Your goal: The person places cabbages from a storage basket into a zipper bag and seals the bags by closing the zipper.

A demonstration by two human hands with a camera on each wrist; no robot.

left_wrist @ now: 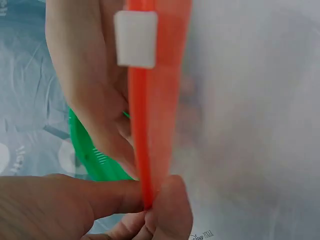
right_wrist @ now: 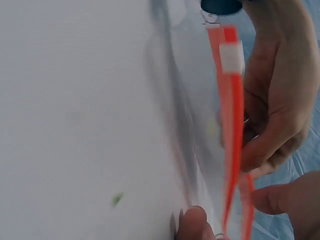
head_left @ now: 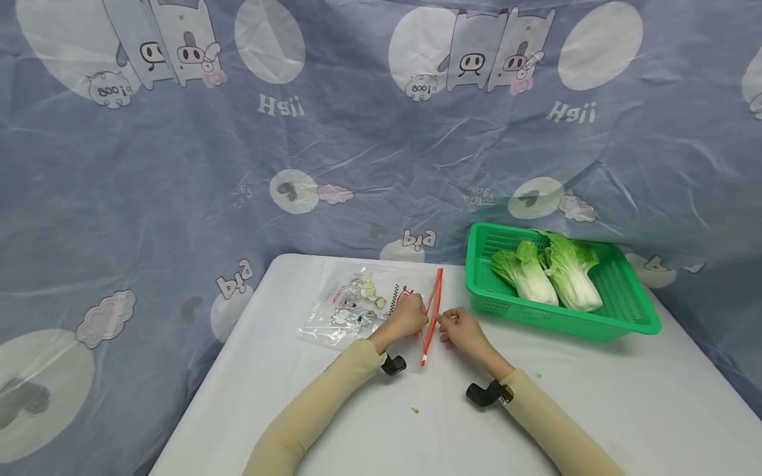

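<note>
A clear zip bag (head_left: 333, 317) with cartoon prints lies on the white table, its red zip edge (head_left: 438, 291) toward the right. A white slider (left_wrist: 136, 39) sits on that edge at its near end. My left hand (head_left: 409, 316) pinches the red edge between thumb and finger, as the left wrist view shows up close. From the other side, my right hand (head_left: 463, 332) holds the same edge with thumb and fingertips. Between the hands the two red strips stand slightly apart. In the right wrist view, a thumb (right_wrist: 280, 197) meets one strip.
A green basket (head_left: 536, 314) with two heads of Chinese cabbage (head_left: 571, 281) stands at the back right, close beyond my right hand. Small green leaf scraps (head_left: 415, 410) lie on the white table (head_left: 357, 430). A printed blue-grey cloth (head_left: 369, 152) hangs behind the table.
</note>
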